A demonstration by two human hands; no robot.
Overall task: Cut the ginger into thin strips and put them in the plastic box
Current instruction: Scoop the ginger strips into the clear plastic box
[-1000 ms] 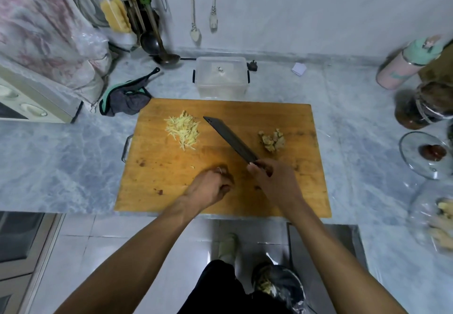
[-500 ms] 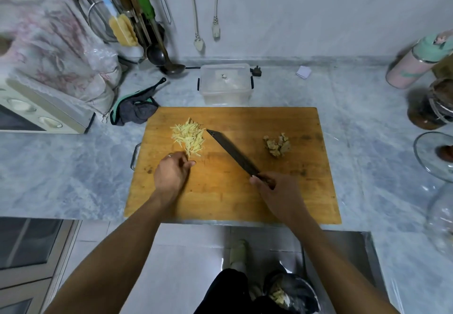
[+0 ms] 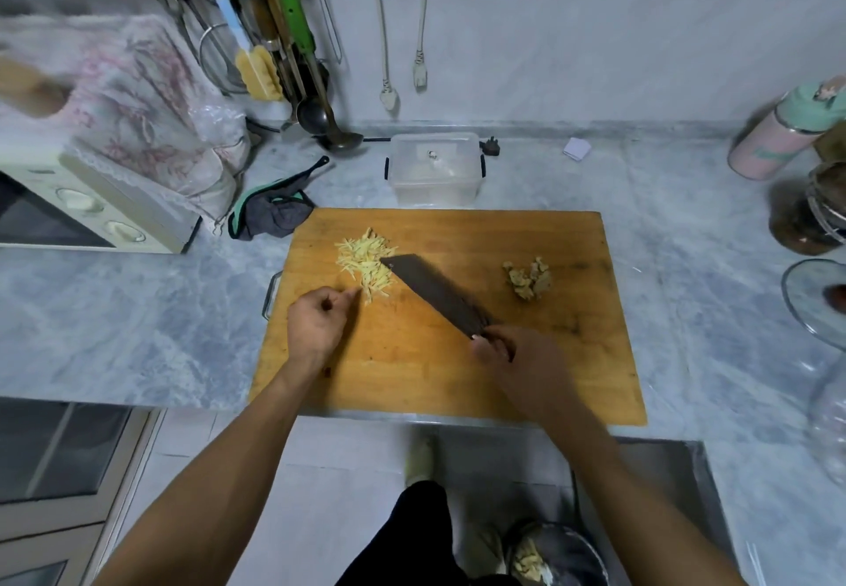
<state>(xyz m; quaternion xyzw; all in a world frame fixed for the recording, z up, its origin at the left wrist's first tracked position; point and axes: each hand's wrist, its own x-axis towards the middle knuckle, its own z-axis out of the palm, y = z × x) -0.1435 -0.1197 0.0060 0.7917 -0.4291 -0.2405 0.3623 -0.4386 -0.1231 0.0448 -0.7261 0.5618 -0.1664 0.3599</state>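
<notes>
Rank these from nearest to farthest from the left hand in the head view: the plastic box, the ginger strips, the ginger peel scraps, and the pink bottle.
From the left hand:
1. Ginger strips, on the board just beyond its fingertips.
2. Ginger peel scraps, on the board's right side, past the knife.
3. Plastic box, behind the board; close to the scraps, so ranks 2 and 3 are uncertain.
4. Pink bottle, far right.

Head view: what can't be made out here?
- Knife handle: hidden inside the right hand.
- Left hand fingertips: curled under, so whether they pinch ginger strips is unclear.
- Plastic box: lid clouds its contents.
- Glass lid: cut off by the right edge.
</notes>
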